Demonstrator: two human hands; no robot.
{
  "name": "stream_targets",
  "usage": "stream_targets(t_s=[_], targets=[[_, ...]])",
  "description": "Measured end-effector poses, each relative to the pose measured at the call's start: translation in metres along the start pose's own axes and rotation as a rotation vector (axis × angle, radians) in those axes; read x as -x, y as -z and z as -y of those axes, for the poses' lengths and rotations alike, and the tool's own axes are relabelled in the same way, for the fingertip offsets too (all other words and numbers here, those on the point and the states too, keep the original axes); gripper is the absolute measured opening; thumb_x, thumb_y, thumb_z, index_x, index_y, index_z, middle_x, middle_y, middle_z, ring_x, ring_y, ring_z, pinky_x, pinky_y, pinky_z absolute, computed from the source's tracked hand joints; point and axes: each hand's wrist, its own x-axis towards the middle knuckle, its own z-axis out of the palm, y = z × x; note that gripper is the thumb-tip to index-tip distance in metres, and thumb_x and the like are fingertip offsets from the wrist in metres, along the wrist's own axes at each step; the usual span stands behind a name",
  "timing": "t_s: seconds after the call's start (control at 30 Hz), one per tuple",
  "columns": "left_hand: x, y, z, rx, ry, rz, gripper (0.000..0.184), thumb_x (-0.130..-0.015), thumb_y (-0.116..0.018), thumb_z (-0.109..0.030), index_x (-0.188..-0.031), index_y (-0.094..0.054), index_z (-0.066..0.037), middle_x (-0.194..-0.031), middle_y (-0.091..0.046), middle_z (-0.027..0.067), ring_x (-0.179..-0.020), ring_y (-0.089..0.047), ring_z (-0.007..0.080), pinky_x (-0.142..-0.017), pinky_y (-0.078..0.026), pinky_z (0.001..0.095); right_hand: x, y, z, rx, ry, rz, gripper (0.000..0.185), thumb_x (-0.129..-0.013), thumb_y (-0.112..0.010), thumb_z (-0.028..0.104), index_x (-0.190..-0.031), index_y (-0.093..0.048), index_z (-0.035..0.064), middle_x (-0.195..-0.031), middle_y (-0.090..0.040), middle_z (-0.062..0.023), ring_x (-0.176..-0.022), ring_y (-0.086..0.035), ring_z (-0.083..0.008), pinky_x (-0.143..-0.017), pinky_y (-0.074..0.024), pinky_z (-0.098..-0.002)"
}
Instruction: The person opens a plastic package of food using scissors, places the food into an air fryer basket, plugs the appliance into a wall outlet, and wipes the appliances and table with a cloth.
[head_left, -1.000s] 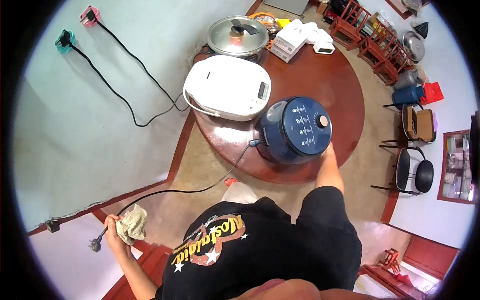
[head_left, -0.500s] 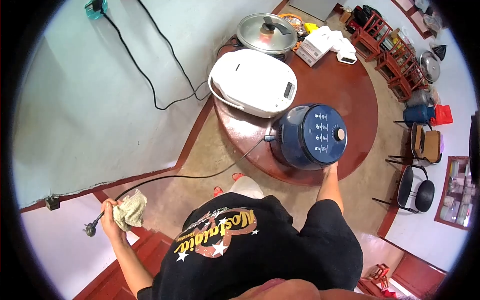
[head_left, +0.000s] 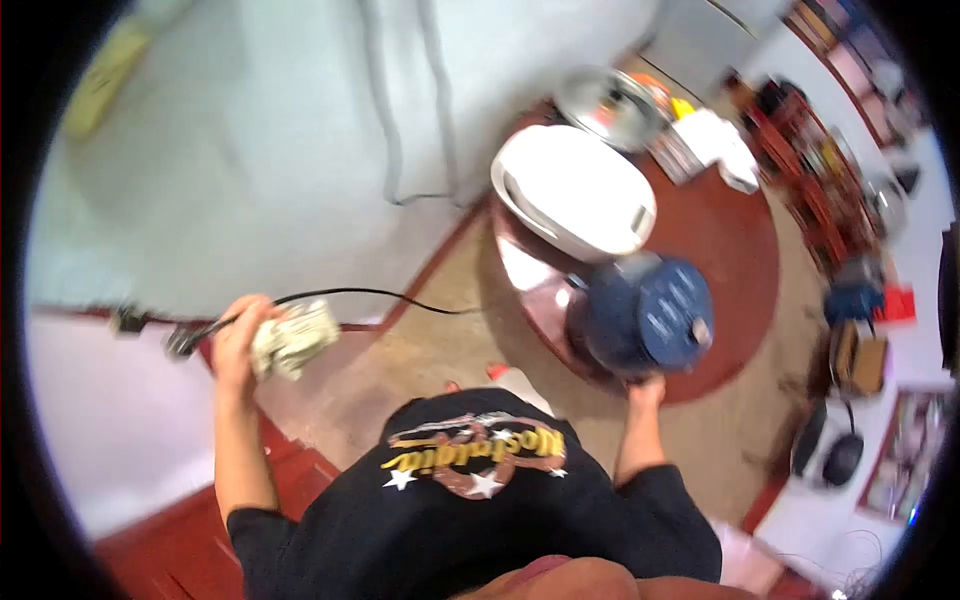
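My left hand [head_left: 238,345] is closed around a black power cord [head_left: 370,291] and a pale, crumpled cloth [head_left: 297,342]. The plug [head_left: 182,342] sticks out to the left of that hand, close to the wall. From there the cord arcs right toward a dark blue air fryer [head_left: 645,315], blurring out over the floor. The air fryer has a dial and printed icons on top and sits at the near side of a round red-brown table [head_left: 725,340]. My right hand [head_left: 645,391] grips its near side, fingers partly hidden beneath the edge.
A white rice cooker [head_left: 575,190] stands behind the air fryer by the wall. Farther back are a lidded pan [head_left: 608,105] and white boxes [head_left: 700,145]. Stacked red chairs [head_left: 800,175] and black chairs [head_left: 825,445] line the right side. Black cords hang along the left wall.
The view has turned and blurred, shifting the table and appliances right and down. My left hand has risen toward the wall with the cord and cloth. My right hand stays at the air fryer.
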Motion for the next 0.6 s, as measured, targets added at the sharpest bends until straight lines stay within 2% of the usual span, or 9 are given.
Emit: stream_targets(t_s=[0.1, 0.13, 0.2, 0.23, 0.37, 0.4, 0.43, 0.47, 0.6], targets=[[-0.005, -0.004, -0.028, -0.122, 0.117, 0.019, 0.021, -0.083, -0.056, -0.021, -0.081, -0.063, -0.001, -0.082, -0.061, 0.0046, -0.077, -0.057, 0.0136, -0.072, -0.046, 0.0273, 0.013, 0.012, -0.023, -0.017, -0.033, 0.220, 0.030, -0.087, -0.044, 0.032, -0.096, -0.056, 0.0049, -0.085, -0.055, -0.0075, -0.080, -0.050, -0.0212, -0.080, -0.0459, -0.0397], [-0.011, -0.002, -0.029, -0.169, -0.045, 0.121, 0.023, -0.084, -0.055, -0.023, -0.078, -0.062, -0.002, -0.079, -0.060, 0.0035, -0.076, -0.057, 0.0125, -0.071, -0.045, 0.0270, 0.012, 0.020, -0.041, 0.004, -0.170, 0.337, 0.033, -0.087, -0.047, 0.037, -0.078, -0.057, 0.0076, -0.064, -0.049, -0.0029, -0.056, -0.045, -0.0201, -0.062, -0.0482, -0.0362], [-0.019, 0.006, -0.027, -0.143, -0.080, 0.246, 0.025, -0.085, -0.052, -0.025, -0.075, -0.060, -0.003, -0.075, -0.059, 0.0023, -0.074, -0.055, 0.0111, -0.069, -0.044, 0.0275, -0.003, 0.049, -0.081, 1.093, -0.313, 0.311, 0.024, -0.080, -0.053, 0.018, -0.059, -0.054, 0.0071, -0.050, -0.048, -0.0057, -0.040, -0.045, -0.0207, -0.039, -0.0394, -0.0353], [-0.019, 0.005, -0.023, -0.176, -0.137, 0.275, 0.026, -0.085, -0.052, -0.025, -0.075, -0.059, -0.003, -0.074, -0.059, 0.0021, -0.073, -0.055, 0.0108, -0.069, -0.044, 0.0277, 0.006, 0.033, -0.098, 0.986, -0.222, 0.446, 0.021, -0.075, -0.055, 0.013, -0.057, -0.054, 0.0032, -0.055, -0.055, -0.0086, -0.047, -0.053, -0.0189, -0.044, -0.0430, -0.0333], [-0.036, 0.003, -0.020, -0.306, -0.217, 0.356, 0.028, -0.087, -0.050, -0.027, -0.072, -0.059, -0.005, -0.070, -0.057, 0.0016, -0.070, -0.053, 0.0106, -0.066, -0.043, 0.0279, 0.204, -0.173, -0.079, 1.353, 0.803, 1.134, 0.022, -0.080, -0.055, 0.017, -0.067, -0.056, -0.0011, -0.053, -0.055, -0.0069, -0.049, -0.053, -0.0146, -0.048, -0.0426, -0.0299], [-0.035, 0.004, -0.025, -0.351, -0.233, 0.350, 0.030, -0.087, -0.049, -0.029, -0.072, -0.059, -0.005, -0.069, -0.056, 0.0014, -0.069, -0.051, 0.0106, -0.065, -0.042, 0.0280, 0.240, -0.215, -0.081, 1.265, 0.902, 1.158, 0.020, -0.082, -0.056, 0.018, -0.077, -0.057, -0.0008, -0.060, -0.058, -0.0080, -0.053, -0.054, -0.0146, -0.051, -0.0435, -0.0304], [-0.034, 0.003, -0.032, -0.399, -0.248, 0.347, 0.031, -0.087, -0.049, -0.030, -0.071, -0.058, -0.005, -0.067, -0.055, 0.0011, -0.067, -0.050, 0.0106, -0.064, -0.041, 0.0281, 0.289, -0.255, -0.077, 0.969, 1.244, 1.334, 0.018, -0.082, -0.059, 0.018, -0.085, -0.058, -0.0002, -0.071, -0.060, -0.0092, -0.058, -0.055, -0.0147, -0.055, -0.0447, -0.0298], [-0.043, 0.001, -0.045, -0.410, -0.259, 0.340, 0.034, -0.086, -0.049, -0.033, -0.070, -0.059, -0.005, -0.066, -0.054, 0.0004, -0.065, -0.048, 0.0111, -0.063, -0.040, 0.0286, 0.346, -0.289, -0.065, 0.965, 1.213, 1.384, 0.016, -0.082, -0.058, 0.012, -0.091, -0.057, -0.0005, -0.077, -0.061, -0.0106, -0.071, -0.059, -0.0158, -0.065, -0.0468, -0.0281], [-0.058, -0.004, -0.093, -0.362, -0.280, 0.138, 0.034, -0.086, -0.049, -0.034, -0.072, -0.059, -0.004, -0.067, -0.055, -0.0001, -0.066, -0.049, 0.0116, -0.064, -0.041, 0.0302, 0.521, -0.370, -0.055, 0.657, 1.808, 1.466, 0.022, -0.075, -0.067, 0.017, -0.087, -0.053, 0.0039, -0.075, -0.057, -0.0091, -0.058, -0.055, -0.0233, -0.054, -0.0446, -0.0308]])
